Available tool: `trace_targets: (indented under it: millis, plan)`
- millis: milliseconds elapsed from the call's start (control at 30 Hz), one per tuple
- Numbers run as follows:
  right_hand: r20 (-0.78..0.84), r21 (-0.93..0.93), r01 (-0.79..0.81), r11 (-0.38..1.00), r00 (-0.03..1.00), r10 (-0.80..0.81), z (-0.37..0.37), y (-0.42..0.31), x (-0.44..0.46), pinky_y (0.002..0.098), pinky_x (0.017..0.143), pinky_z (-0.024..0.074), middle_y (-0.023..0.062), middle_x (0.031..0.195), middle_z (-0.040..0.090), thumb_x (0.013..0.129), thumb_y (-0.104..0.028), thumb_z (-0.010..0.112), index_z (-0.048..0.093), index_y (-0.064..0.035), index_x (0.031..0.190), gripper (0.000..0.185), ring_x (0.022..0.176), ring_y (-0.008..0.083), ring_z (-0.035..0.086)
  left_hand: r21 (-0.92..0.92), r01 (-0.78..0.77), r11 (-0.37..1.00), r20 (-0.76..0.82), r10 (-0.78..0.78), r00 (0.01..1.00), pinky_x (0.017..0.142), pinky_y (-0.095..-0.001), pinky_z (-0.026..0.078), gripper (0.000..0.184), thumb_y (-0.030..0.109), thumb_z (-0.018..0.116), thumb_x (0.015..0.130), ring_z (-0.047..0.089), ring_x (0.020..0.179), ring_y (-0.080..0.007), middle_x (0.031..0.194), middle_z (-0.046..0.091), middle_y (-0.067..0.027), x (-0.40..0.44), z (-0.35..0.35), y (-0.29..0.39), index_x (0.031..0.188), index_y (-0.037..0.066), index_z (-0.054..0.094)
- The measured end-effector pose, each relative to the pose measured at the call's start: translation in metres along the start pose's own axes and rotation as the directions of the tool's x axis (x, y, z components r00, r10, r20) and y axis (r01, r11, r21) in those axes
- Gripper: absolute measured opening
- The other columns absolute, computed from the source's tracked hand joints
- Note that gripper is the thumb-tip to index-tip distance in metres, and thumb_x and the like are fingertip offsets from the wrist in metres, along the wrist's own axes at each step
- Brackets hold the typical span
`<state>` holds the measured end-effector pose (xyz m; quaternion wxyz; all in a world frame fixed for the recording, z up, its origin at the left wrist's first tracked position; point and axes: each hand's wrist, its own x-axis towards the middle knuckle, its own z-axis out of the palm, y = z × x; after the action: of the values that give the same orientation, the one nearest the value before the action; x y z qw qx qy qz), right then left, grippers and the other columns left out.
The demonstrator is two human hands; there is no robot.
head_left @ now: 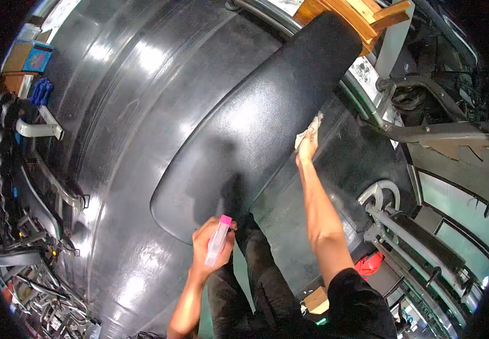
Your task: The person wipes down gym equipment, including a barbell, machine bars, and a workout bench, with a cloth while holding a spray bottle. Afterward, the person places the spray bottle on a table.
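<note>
A long black padded bench (256,101) with rounded ends stretches diagonally from near my legs toward the upper right. At its near end my left hand (200,242) is closed around a small translucent bottle (217,246) with a pink top. My right hand (308,149) reaches out to the bench's right edge, fingers closed on a pale, crumpled cloth (314,125). The cloth lies against or right beside the side of the pad; exact contact cannot be made out. Light glares off the middle of the pad.
Grey metal machine frames (425,133) stand on the right, with a red item (370,264) below. A wooden piece (369,17) is beyond the bench's far end. Gym equipment (35,282) and boxes (32,55) line the left of the dark floor (126,113).
</note>
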<state>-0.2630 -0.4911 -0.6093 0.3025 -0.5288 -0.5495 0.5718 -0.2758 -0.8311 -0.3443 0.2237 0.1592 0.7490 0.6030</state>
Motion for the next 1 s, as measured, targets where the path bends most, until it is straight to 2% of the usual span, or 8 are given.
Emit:
trace_targets:
  millis: [200, 267, 367, 433, 500, 700, 900, 1000]
  plan:
    - [0.201, 0.189, -0.347, 0.919, 0.929, 0.309, -0.044, 0.024, -0.119, 0.0331, 0.111, 0.0269, 0.0117, 0.144, 0.042, 0.101, -0.019, 0.045, 0.034, 0.0003, 0.143, 0.048, 0.132, 0.0216, 0.038, 0.014, -0.02, 1.0, 0.015, 0.02, 1.0, 0.067, -0.0312, 0.052, 0.02, -0.009, 0.06, 0.073, 0.065, 0.074, -0.023, 0.085, 0.067, -0.0102, -0.01, -0.01, -0.01, 0.091, 0.0, 0.064]
    - [0.235, -0.288, -0.289, 0.913, 0.903, 0.36, -0.067, 0.034, -0.168, 0.0324, 0.096, 0.0414, 0.0111, 0.121, 0.061, 0.097, -0.02, 0.054, 0.049, 0.0007, 0.132, 0.042, 0.109, 0.0181, 0.055, 0.001, 0.063, 0.998, 0.02, -0.063, 0.998, 0.068, -0.0314, 0.052, 0.021, -0.009, 0.059, 0.073, 0.065, 0.074, -0.0233, 0.084, 0.067, -0.0104, -0.014, -0.014, -0.013, 0.091, 0.0, 0.064]
    - [0.303, -0.331, -0.524, 0.785, 0.729, 0.614, -0.097, 0.035, -0.196, 0.0264, 0.089, 0.0459, 0.0092, 0.117, 0.063, 0.099, -0.015, 0.049, 0.052, -0.0009, 0.127, 0.032, 0.102, 0.0143, 0.06, -0.035, 0.093, 0.995, 0.044, -0.091, 0.995, 0.068, -0.0313, 0.051, 0.02, -0.008, 0.059, 0.073, 0.065, 0.073, -0.0237, 0.084, 0.066, -0.0108, -0.02, -0.019, -0.022, 0.09, -0.001, 0.064]
    - [0.406, -0.217, -0.415, 0.883, 0.784, 0.468, -0.073, -0.042, -0.192, 0.0281, 0.09, 0.0457, 0.0091, 0.116, 0.063, 0.098, -0.013, 0.049, 0.053, -0.0012, 0.127, 0.032, 0.102, 0.0159, 0.06, -0.029, 0.043, 0.999, 0.076, -0.041, 0.996, 0.068, -0.0311, 0.051, 0.018, -0.007, 0.059, 0.073, 0.064, 0.073, -0.0242, 0.084, 0.066, -0.0109, -0.018, -0.027, -0.026, 0.09, -0.001, 0.064]
    - [0.385, -0.341, 0.04, 0.939, 0.917, 0.1, -0.04, -0.072, -0.17, 0.0302, 0.09, 0.0457, 0.0095, 0.115, 0.063, 0.097, -0.012, 0.049, 0.053, -0.0007, 0.127, 0.033, 0.101, 0.0181, 0.06, -0.083, -0.013, 0.996, 0.098, 0.021, 0.995, 0.068, -0.0305, 0.051, 0.018, -0.007, 0.06, 0.074, 0.065, 0.073, -0.0246, 0.084, 0.066, -0.0114, -0.018, -0.039, -0.027, 0.09, 0.0, 0.064]
    - [0.516, -0.441, 0.78, 0.444, 0.625, -0.585, 0.125, -0.122, -0.1, 0.0366, 0.098, 0.0436, 0.0126, 0.121, 0.059, 0.089, -0.008, 0.053, 0.056, -0.0115, 0.127, 0.038, 0.119, 0.0318, 0.053, -0.02, 0.036, 0.999, 0.144, -0.033, 0.989, 0.068, -0.0295, 0.051, 0.019, -0.006, 0.061, 0.074, 0.065, 0.074, -0.0225, 0.085, 0.066, -0.0108, -0.028, -0.107, -0.036, 0.092, 0.0, 0.065]
    - [0.851, -0.519, 0.841, -0.15, 0.493, -0.179, 0.224, -0.074, -0.121, 0.0418, 0.106, 0.0356, 0.0034, 0.11, 0.067, 0.084, -0.013, 0.051, 0.068, -0.0173, 0.101, 0.024, 0.119, 0.0199, 0.054, 0.077, 0.112, 0.991, 0.083, -0.118, 0.99, 0.067, -0.0288, 0.051, 0.015, -0.002, 0.061, 0.075, 0.065, 0.073, -0.0204, 0.08, 0.066, -0.0096, -0.038, -0.19, -0.041, 0.088, 0.003, 0.065]
    - [0.895, -0.407, 0.889, -0.21, 0.434, 0.101, 0.249, -0.054, -0.182, 0.0408, 0.093, 0.0441, 0.0034, 0.096, 0.069, 0.083, -0.017, 0.053, 0.07, -0.017, 0.092, 0.019, 0.099, 0.0202, 0.063, 0.018, 0.197, 0.98, 0.004, -0.197, 0.98, 0.061, -0.0294, 0.051, 0.015, -0.005, 0.059, 0.072, 0.062, 0.062, -0.0153, 0.079, 0.065, -0.0086, -0.04, -0.225, -0.047, 0.086, -0.001, 0.061]
